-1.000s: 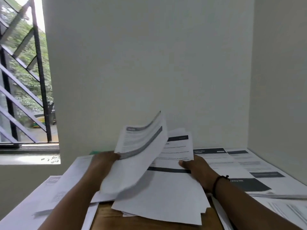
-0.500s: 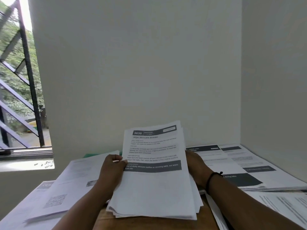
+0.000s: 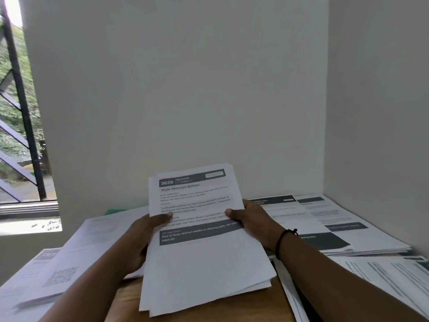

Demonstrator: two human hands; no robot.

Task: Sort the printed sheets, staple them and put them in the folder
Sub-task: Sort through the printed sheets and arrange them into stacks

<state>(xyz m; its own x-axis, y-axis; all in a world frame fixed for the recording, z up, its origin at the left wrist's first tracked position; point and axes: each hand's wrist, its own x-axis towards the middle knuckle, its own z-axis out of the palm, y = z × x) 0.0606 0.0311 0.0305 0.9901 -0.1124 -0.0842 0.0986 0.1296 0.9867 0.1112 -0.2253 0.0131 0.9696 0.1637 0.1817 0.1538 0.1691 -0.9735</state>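
A stack of printed sheets (image 3: 204, 261) is held up at the middle of the view, its top page headed "3639 Wipe Skincare Bottles". My left hand (image 3: 144, 238) grips the stack's left edge, thumb on the top page. My right hand (image 3: 250, 219) grips the right edge, thumb also on the page; a black band sits on that wrist. The stack's lower edge hangs over the wooden table (image 3: 125, 300). A green corner, perhaps the folder (image 3: 113, 211), peeks out behind the left papers. No stapler shows.
More printed sheets lie on the left (image 3: 76, 252) and in piles on the right (image 3: 325, 224) and near right (image 3: 390, 277). Walls close in at the back and right. A barred window (image 3: 21, 126) is at the left.
The loose, fanned sheets have been gathered into one squared stack and raised. My left hand moved from lifting a curled page to gripping the stack's left edge; my right hand now grips its right edge.
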